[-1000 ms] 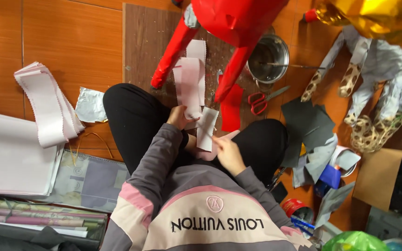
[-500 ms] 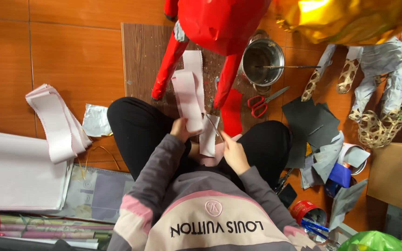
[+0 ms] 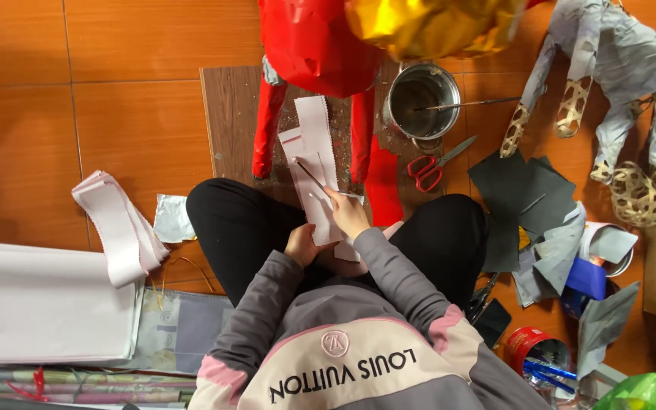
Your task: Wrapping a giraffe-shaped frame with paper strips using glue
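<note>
Pale pink paper strip [image 3: 314, 163], red-handled scissors [image 3: 433, 163]

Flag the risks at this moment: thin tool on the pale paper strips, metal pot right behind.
1. The right hand works a thin tool on pale paper strips held only at the bottom by the left hand; the strips might tear or shift.
2. A stick overhangs the metal pot; a bump could tip it.

Pale pink paper strip [image 3: 314, 163], long, zigzag-edged, held upright over lap; thin dark brush [image 3: 309, 176] lying slantwise across it.
</note>
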